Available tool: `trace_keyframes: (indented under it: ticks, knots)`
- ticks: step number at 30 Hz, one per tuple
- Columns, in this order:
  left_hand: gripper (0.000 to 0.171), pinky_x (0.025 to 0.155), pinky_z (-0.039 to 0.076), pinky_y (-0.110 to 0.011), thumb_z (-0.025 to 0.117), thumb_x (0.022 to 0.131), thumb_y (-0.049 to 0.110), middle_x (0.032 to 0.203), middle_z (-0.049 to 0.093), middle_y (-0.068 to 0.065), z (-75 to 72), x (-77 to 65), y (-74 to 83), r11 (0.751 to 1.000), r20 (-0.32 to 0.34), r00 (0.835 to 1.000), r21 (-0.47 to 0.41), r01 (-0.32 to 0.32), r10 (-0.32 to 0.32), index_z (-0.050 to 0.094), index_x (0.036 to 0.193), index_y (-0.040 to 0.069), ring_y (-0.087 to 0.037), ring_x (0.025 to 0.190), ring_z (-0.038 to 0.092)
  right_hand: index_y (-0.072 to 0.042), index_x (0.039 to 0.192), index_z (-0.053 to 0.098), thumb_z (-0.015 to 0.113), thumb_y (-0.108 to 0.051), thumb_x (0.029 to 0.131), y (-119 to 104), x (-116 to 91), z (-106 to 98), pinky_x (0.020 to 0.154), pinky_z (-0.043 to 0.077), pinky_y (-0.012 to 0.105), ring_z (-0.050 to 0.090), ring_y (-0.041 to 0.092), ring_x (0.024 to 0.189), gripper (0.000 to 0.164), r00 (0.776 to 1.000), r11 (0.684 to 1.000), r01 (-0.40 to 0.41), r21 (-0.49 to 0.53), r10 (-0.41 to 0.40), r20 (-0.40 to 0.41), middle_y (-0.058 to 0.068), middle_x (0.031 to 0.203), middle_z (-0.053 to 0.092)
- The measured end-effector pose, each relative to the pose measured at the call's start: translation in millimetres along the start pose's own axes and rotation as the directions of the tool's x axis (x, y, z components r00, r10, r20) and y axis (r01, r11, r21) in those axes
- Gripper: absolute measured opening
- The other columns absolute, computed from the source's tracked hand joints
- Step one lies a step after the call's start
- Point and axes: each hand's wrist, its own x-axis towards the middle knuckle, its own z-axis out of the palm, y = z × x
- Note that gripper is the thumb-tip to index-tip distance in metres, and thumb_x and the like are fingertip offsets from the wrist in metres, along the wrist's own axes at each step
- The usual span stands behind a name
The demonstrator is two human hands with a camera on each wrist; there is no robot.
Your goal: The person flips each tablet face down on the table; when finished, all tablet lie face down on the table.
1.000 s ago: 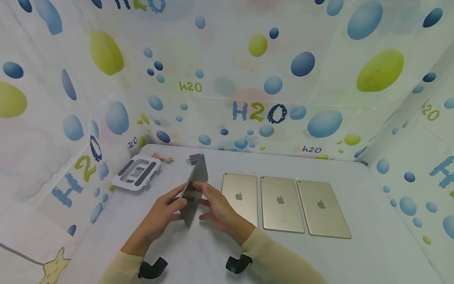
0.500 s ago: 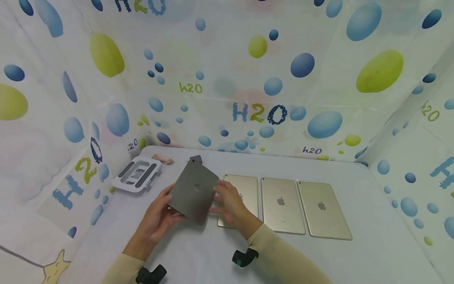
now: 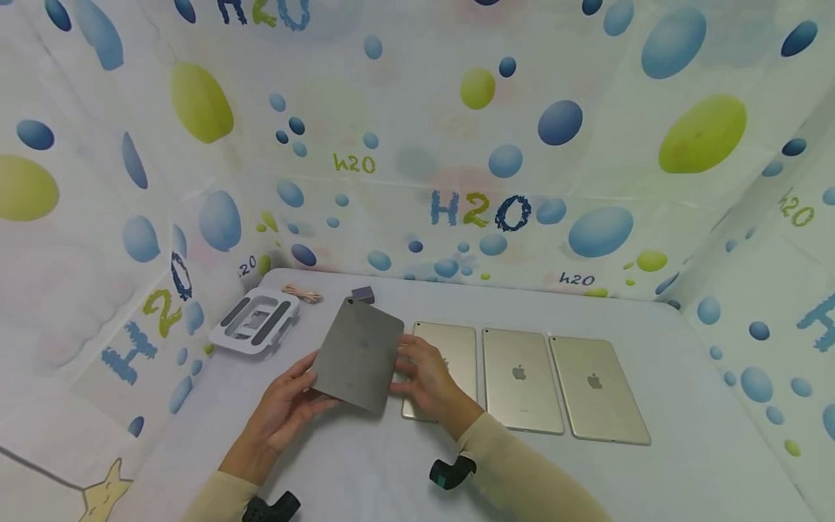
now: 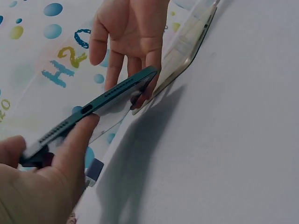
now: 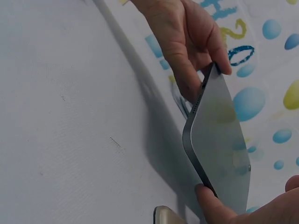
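Observation:
A dark grey tablet [image 3: 359, 355] is held up off the white table, its plain back turned to the head camera and its camera corner at upper left. My left hand [image 3: 277, 417] grips its lower left corner, thumb along the edge and fingers beneath. At the right edge, the fingers of my right hand [image 3: 430, 380] hold the tablet. The left wrist view shows its narrow side with speaker holes and port [image 4: 87, 109]. In the right wrist view the tablet's back [image 5: 217, 135] stands tilted, one fingertip [image 5: 205, 193] at its edge.
Three gold tablets [image 3: 450, 344], [image 3: 522, 380], [image 3: 599, 388] lie back up in a row to the right. At far left sit a white-and-grey plastic case [image 3: 254, 319], a coiled cable [image 3: 302, 293] and a dark charger plug [image 3: 363, 294]. A patterned cloth wall encloses the table.
The grey tablet has turned from nearly edge-on until its back faces the head camera. My right hand has shifted right with it, and the charger plug shows more clearly behind.

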Motion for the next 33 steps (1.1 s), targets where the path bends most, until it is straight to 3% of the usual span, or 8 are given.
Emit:
trace_keyframes:
  ticks: [3, 6, 8, 12, 18, 21, 26, 33]
  knots:
    - [0.044, 0.098, 0.055, -0.039, 0.041, 0.109, 0.008, 0.13, 0.065, 0.001, -5.4, 1.1, -0.6, 0.987, -0.093, 0.995, 0.152, 0.049, -0.035, 0.043, 0.153, 0.01, -0.015, 0.121, 0.062, -0.001, 0.151, 0.041, 0.05, -0.016, 0.1, 1.0, 0.5, -1.0, 0.104, 0.041, 0.071, 0.036, 0.048, 0.141, 0.054, 1.0, 0.999, 0.012, -0.031, -0.012, 0.007, 0.023, 0.159, 0.032]
    - [0.052, 0.091, 0.054, -0.029, 0.048, 0.107, 0.009, 0.119, 0.065, 0.002, -9.0, 2.2, 0.9, 0.922, -0.215, 0.975, 0.361, 0.138, -0.062, 0.033, 0.157, 0.001, -0.01, 0.108, 0.063, -0.001, 0.15, 0.042, 0.05, -0.018, 0.101, 1.7, 0.8, -0.8, 0.102, 0.046, 0.064, 0.045, 0.047, 0.136, 0.053, 1.0, 0.997, 0.019, -0.068, -0.018, 0.013, 0.024, 0.155, 0.037]
    - [0.057, 0.085, 0.053, -0.026, 0.051, 0.106, 0.009, 0.114, 0.063, 0.0, -9.3, 2.2, 1.7, 0.851, -0.278, 0.959, 0.489, 0.19, -0.054, 0.029, 0.156, -0.006, -0.009, 0.1, 0.061, -0.001, 0.149, 0.042, 0.049, -0.018, 0.101, 1.4, 0.3, -0.2, 0.101, 0.047, 0.061, 0.049, 0.046, 0.132, 0.052, 1.0, 0.997, 0.023, -0.079, -0.022, 0.02, 0.024, 0.151, 0.04]
    - [0.051, 0.083, 0.053, -0.024, 0.055, 0.103, 0.006, 0.116, 0.062, -0.01, -8.7, 1.6, 2.1, 0.724, -0.348, 0.938, 0.645, 0.243, -0.004, 0.04, 0.149, -0.01, -0.011, 0.098, 0.06, 0.0, 0.15, 0.039, 0.05, -0.018, 0.101, 1.0, -0.8, 0.5, 0.102, 0.047, 0.06, 0.05, 0.045, 0.132, 0.054, 0.999, 0.997, 0.021, -0.075, -0.018, 0.047, 0.024, 0.151, 0.04]
    - [0.043, 0.082, 0.054, -0.03, 0.064, 0.098, 0.008, 0.113, 0.068, -0.017, -8.0, 5.2, 0.1, 0.433, -0.365, 0.925, 0.855, 0.286, 0.11, 0.057, 0.136, -0.011, -0.021, 0.098, 0.061, 0.002, 0.152, 0.036, 0.05, -0.017, 0.1, 0.4, 0.0, 0.0, 0.106, 0.046, 0.058, 0.047, 0.043, 0.138, 0.057, 0.998, 0.997, 0.013, -0.075, -0.008, 0.066, 0.026, 0.153, 0.041]
    - [0.042, 0.085, 0.055, -0.039, 0.066, 0.096, 0.008, 0.113, 0.07, -0.019, -5.2, 7.2, -1.1, 0.34, -0.35, 0.925, 0.896, 0.285, 0.147, 0.06, 0.132, -0.011, -0.026, 0.101, 0.063, 0.001, 0.153, 0.034, 0.05, -0.016, 0.101, -0.3, 0.7, -0.8, 0.106, 0.046, 0.058, 0.046, 0.043, 0.138, 0.058, 0.998, 0.995, 0.015, -0.098, -0.008, 0.07, 0.027, 0.153, 0.041]
    - [0.041, 0.089, 0.055, -0.045, 0.066, 0.094, 0.006, 0.113, 0.07, -0.02, -2.2, 10.0, -3.3, 0.309, -0.336, 0.927, 0.911, 0.275, 0.165, 0.06, 0.13, -0.013, -0.029, 0.104, 0.064, -0.001, 0.157, 0.029, 0.047, -0.017, 0.103, -2.2, 1.4, -2.1, 0.107, 0.044, 0.059, 0.043, 0.044, 0.14, 0.06, 0.996, 0.987, 0.027, -0.158, -0.012, 0.093, 0.027, 0.157, 0.034]
    - [0.039, 0.096, 0.053, -0.052, 0.062, 0.097, 0.009, 0.12, 0.068, -0.025, 4.7, 11.4, -3.9, 0.287, -0.371, 0.91, 0.906, 0.312, 0.182, 0.061, 0.13, -0.012, -0.038, 0.113, 0.064, 0.0, 0.16, 0.024, 0.049, -0.017, 0.101, -2.4, 3.3, 0.7, 0.109, 0.04, 0.064, 0.03, 0.049, 0.146, 0.065, 0.996, 0.968, 0.033, -0.247, -0.011, 0.087, 0.029, 0.162, 0.025]
